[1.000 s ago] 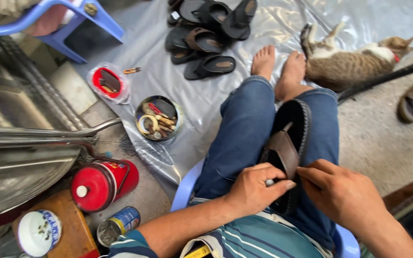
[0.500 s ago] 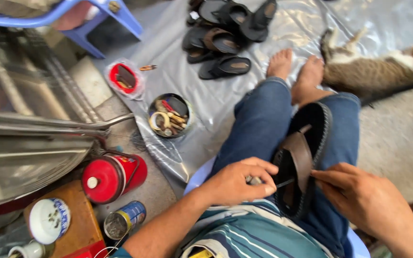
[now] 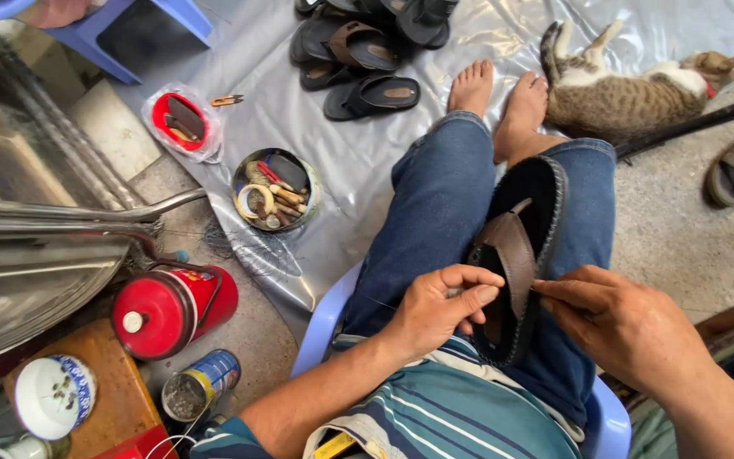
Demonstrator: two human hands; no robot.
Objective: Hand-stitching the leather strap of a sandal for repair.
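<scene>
**Q:** Where, exactly, is the sandal [image 3: 527,255], and how is it held?

**A:** It lies sole-down along the person's lap, between the thighs of the blue jeans [image 3: 435,212], toe end toward the bare feet. The left hand [image 3: 435,308] has its fingers [image 3: 469,276] curled closed and pinches the near edge of the brown strap [image 3: 513,259]; a small pale object shows in the pinch, but I cannot tell what it is. The right hand [image 3: 622,327] has thumb and forefinger pressed together at the strap's other edge, apparently on something thin, too fine to identify.

**Q:** How should it handle?

**A:** Judged light. The black sole looks thick and stiff enough to hold its shape with a stitched rim; the strap looks like pliable leather that will flex. Grip the strap edge or the sole rim, not the loose middle.

**Q:** What surrounds it?

**A:** The person sits on a blue plastic stool [image 3: 324,319]. On the grey sheet [image 3: 299,119] over the floor: a round tin of tools [image 3: 275,189] near its left edge, a pile of dark sandals [image 3: 367,47] at the far edge, a cat [image 3: 630,93] lying at the far right corner. A red canister [image 3: 167,308] stands off the sheet to the left.
</scene>
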